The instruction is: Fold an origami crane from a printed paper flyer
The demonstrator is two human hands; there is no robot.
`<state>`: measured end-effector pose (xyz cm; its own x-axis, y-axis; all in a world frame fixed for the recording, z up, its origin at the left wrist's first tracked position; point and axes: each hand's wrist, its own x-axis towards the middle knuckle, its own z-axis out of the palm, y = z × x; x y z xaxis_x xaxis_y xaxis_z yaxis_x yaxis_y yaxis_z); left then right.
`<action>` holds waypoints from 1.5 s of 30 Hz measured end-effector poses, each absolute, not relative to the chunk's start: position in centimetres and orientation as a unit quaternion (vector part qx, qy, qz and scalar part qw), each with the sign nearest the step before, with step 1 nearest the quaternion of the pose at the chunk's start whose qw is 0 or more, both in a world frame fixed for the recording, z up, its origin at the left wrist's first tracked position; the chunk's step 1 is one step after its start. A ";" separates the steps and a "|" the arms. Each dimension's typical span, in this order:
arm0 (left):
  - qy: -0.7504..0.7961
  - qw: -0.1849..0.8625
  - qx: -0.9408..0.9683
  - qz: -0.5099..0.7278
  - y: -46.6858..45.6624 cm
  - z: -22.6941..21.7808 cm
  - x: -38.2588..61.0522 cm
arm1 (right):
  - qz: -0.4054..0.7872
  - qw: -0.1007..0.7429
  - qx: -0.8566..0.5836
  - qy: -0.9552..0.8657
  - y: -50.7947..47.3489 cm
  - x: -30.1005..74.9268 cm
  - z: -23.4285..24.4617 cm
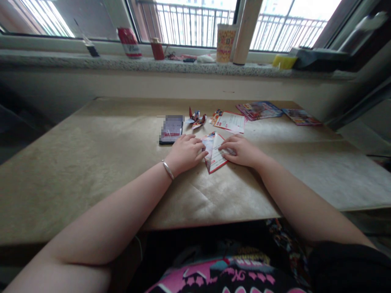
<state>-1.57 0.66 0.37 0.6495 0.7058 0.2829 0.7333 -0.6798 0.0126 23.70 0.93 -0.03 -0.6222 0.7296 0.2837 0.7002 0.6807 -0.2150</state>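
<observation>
A folded sheet of printed paper lies on the table in front of me, white with lines of text, red edges and a coloured left part. A crease runs down to its lower point. My left hand rests at its left side, fingers stretched and thumb touching the sheet. On the right side, my right hand lies with fingers apart, their tips on the paper. A phone is just beyond my left hand. Behind the sheet stands a small folded paper figure with pointed flaps.
Printed sheets and a stack of colourful leaflets lie at the back, with another leaflet farther right. On the window sill stand a red can, a red bottle, a patterned cup and a yellow sponge-like block.
</observation>
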 end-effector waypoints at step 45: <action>-0.360 0.054 -0.922 -0.133 0.3 0.3 -1.4 | 0.091 0.157 -0.336 -0.924 0.2 23.0 0.7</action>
